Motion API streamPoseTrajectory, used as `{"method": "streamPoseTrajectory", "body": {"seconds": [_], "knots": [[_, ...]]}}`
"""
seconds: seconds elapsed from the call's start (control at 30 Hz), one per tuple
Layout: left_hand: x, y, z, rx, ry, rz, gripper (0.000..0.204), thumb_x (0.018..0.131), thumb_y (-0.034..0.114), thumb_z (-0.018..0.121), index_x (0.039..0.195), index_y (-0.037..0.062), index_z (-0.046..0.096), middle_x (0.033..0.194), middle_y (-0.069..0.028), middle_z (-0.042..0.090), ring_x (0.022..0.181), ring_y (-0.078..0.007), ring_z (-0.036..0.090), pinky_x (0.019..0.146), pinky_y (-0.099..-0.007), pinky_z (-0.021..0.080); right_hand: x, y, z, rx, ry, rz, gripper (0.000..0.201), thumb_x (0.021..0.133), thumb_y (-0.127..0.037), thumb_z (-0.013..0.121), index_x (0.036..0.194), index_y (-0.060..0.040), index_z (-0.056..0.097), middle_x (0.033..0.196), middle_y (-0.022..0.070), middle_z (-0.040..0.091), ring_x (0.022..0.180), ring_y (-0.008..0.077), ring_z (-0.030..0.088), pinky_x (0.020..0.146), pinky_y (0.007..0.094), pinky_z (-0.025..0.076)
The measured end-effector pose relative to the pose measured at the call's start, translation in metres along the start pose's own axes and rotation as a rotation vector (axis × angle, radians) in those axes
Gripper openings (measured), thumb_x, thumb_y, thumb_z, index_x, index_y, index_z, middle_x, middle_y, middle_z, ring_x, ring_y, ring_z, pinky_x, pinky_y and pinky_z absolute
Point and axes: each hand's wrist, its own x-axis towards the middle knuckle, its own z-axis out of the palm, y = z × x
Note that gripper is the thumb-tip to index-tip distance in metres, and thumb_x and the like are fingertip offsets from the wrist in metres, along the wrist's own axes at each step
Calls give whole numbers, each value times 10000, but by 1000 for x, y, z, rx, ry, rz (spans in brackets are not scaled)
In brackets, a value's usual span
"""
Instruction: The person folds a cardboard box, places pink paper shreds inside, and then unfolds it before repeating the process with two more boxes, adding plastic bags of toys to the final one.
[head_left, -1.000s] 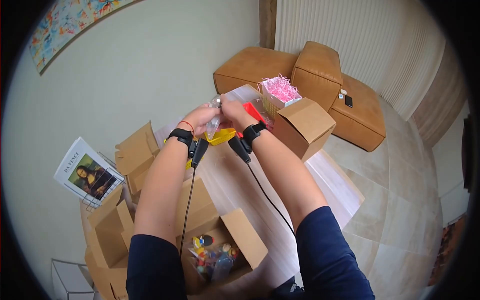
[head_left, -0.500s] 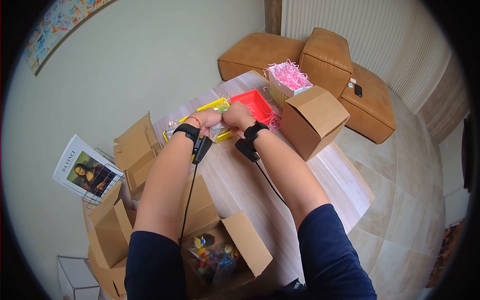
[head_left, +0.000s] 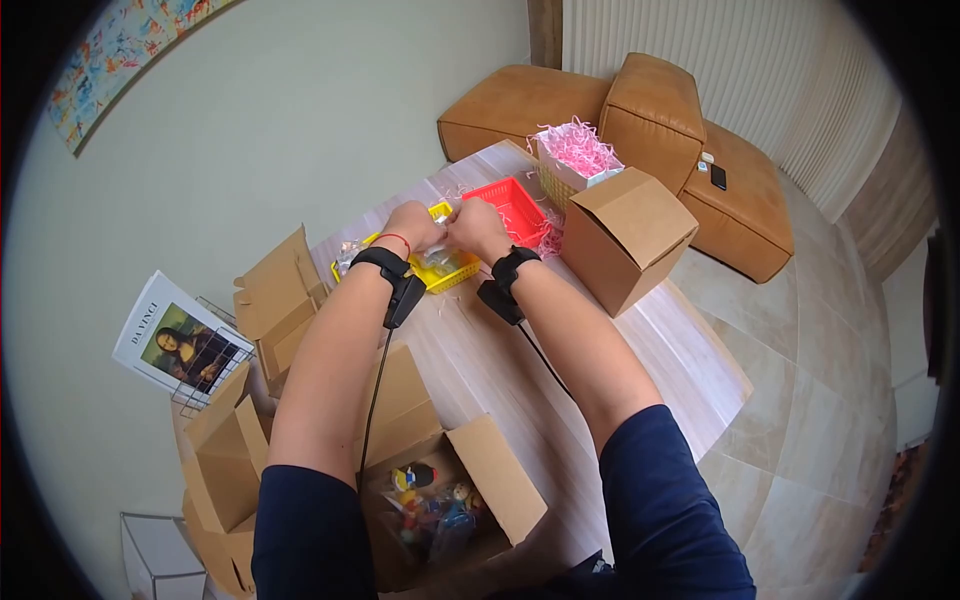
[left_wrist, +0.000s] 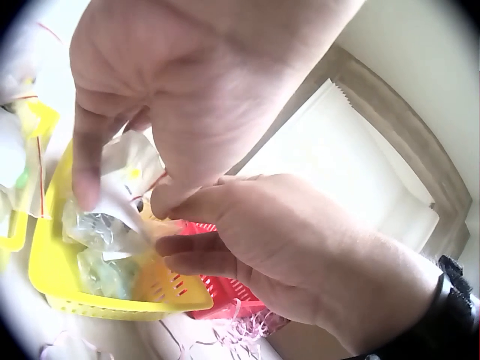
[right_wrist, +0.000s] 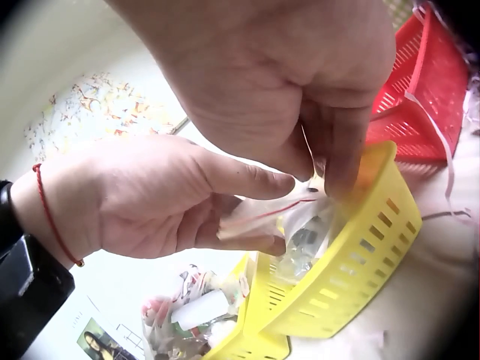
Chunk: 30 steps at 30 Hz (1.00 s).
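Note:
Over a yellow basket [head_left: 455,280] at the table's far side, my left hand [head_left: 414,226] and right hand [head_left: 478,229] meet at a clear zip bag [right_wrist: 259,217] with a red seal line. In the right wrist view the right thumb and fingers pinch one side of the bag's mouth, while the left thumb and fingers hold the other. Several clear bags of small items [left_wrist: 109,274] lie inside the basket below. The hands hide much of the held bag in the head view.
Beside the yellow basket stands a red basket [head_left: 520,212] with pink paper shreds. Further right are a closed cardboard box [head_left: 625,240] and a white box of pink shreds [head_left: 578,150]. Close to me, an open carton [head_left: 497,480] contains bagged toys [head_left: 435,510]. Another yellow basket [right_wrist: 259,346] holds bags.
Both hands have lowered the clear bag from above the baskets down to the yellow one. The head view has shifted slightly, and more of both baskets shows.

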Motion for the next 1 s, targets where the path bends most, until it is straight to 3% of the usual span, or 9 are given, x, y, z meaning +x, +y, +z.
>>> {"method": "streamPoseTrajectory", "body": {"seconds": [0.2, 0.3, 0.43, 0.5, 0.57, 0.63, 0.7, 0.87, 1.0], "knots": [[27, -23, 44, 238, -19, 139, 360, 829, 231, 761, 1123, 25, 790, 1184, -256, 739, 1140, -396, 715, 965, -420, 573, -4, -6, 6, -39, -161, 10, 353, 842, -222, 743, 1071, 45, 776, 1073, 290, 747, 1043, 424, 737, 912, 474, 588], [3, -9, 17, 90, -106, 64, 329, 860, 222, 728, 1116, 25, 791, 1140, -264, 745, 1091, -395, 733, 941, -436, 581, -9, -5, 2, -49, -81, -20, 305, 875, -234, 663, 1010, 0, 804, 981, 283, 751, 950, 422, 749, 868, 475, 589], [-10, -19, -10, 182, 80, 295, 321, 921, 241, 682, 1130, 19, 781, 1035, -207, 764, 903, -334, 753, 771, -437, 606, -18, -18, -32, 26, -18, -79, 297, 891, -228, 654, 1002, 7, 796, 1015, 298, 744, 988, 436, 738, 886, 479, 588], [-55, -3, -45, 65, -25, 185, 362, 967, 282, 662, 1213, 38, 765, 996, -111, 772, 753, -223, 736, 620, -410, 601, -32, -35, -54, 39, -34, -152, 288, 893, -232, 658, 975, 8, 794, 996, 303, 739, 975, 445, 733, 879, 484, 586], [-80, -1, -60, 10, -50, 188, 294, 991, 279, 627, 1065, 37, 777, 862, -61, 739, 662, -178, 673, 574, -371, 562, -55, -49, -79, 14, -46, -228, 296, 902, -245, 643, 928, 10, 791, 918, 306, 729, 909, 451, 733, 840, 489, 584], [-138, 8, -73, -120, -107, 229, 267, 989, 275, 634, 979, 44, 767, 800, -31, 712, 656, -166, 667, 552, -365, 542, -95, -65, -101, 90, -91, -297, 342, 943, -286, 658, 930, 42, 755, 754, 175, 727, 642, 262, 701, 662, 405, 580], [-198, 6, -84, -171, -181, 253, 264, 988, 276, 644, 935, 47, 765, 769, -22, 706, 654, -164, 665, 554, -364, 536, -133, -76, -115, 131, -230, -317, 309, 987, -262, 645, 976, 21, 769, 783, 83, 737, 676, 155, 699, 624, 318, 563], [-326, -7, -59, 81, -319, 533, 327, 975, 320, 696, 981, 1, 766, 841, -127, 753, 724, -228, 701, 697, -374, 567, -230, -99, -125, 150, -454, -431, 294, 996, -252, 647, 992, 13, 774, 801, 94, 745, 693, 141, 704, 656, 316, 568], [-382, -18, -27, 181, -466, 549, 409, 943, 383, 744, 1094, 3, 750, 985, -201, 759, 880, -342, 728, 815, -404, 575, -286, -119, -114, 11, -567, -650, 214, 938, -184, 651, 987, -23, 783, 845, 206, 746, 758, 325, 728, 743, 427, 582]]}}
